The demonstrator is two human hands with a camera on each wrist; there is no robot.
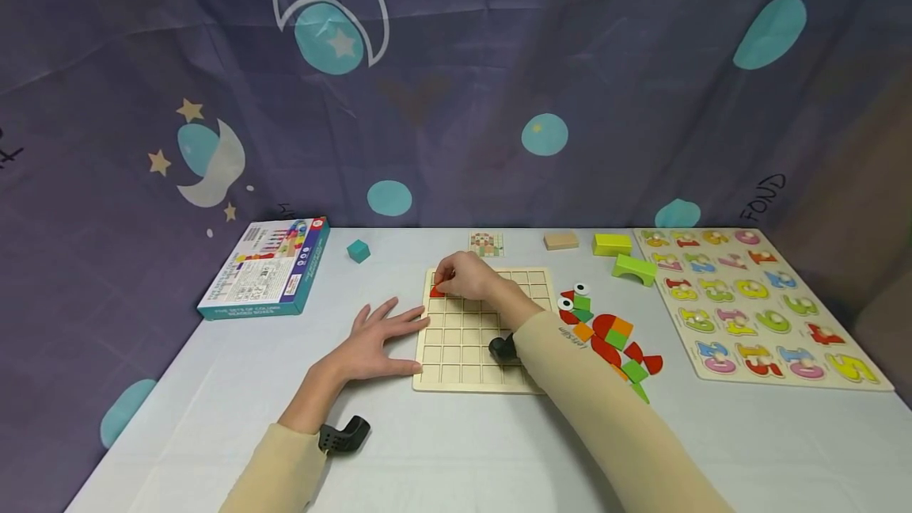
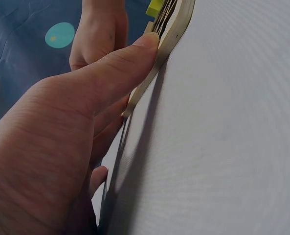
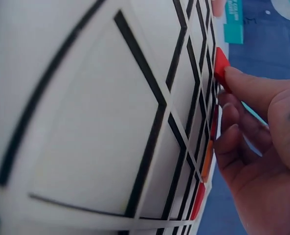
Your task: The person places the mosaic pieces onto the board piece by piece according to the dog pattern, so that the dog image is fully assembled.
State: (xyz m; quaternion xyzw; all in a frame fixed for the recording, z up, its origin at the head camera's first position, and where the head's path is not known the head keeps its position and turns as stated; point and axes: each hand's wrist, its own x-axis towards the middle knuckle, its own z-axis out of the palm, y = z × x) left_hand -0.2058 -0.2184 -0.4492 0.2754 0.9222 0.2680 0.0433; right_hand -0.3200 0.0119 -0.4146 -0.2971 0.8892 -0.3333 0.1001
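A wooden grid board (image 1: 461,357) with square cells lies at the middle of the table. Over its far left corner, my right hand (image 1: 466,277) pinches a small red piece (image 3: 221,66) between thumb and fingers. Along the far row, the right wrist view shows an orange piece (image 3: 207,160) and another red piece (image 3: 198,201) set in cells. My left hand (image 1: 378,343) is spread at the board's left side, its thumb and fingertips at the edge. Loose red, green and orange pieces (image 1: 606,351) lie right of the board, partly behind my right forearm.
A small pattern card (image 1: 486,244) lies behind the board. Nearby are a teal cube (image 1: 359,251), a plain wood block (image 1: 560,241), a yellow block (image 1: 611,245) and a green arch (image 1: 634,268). A boxed set (image 1: 264,267) stands left, a number puzzle (image 1: 769,291) right.
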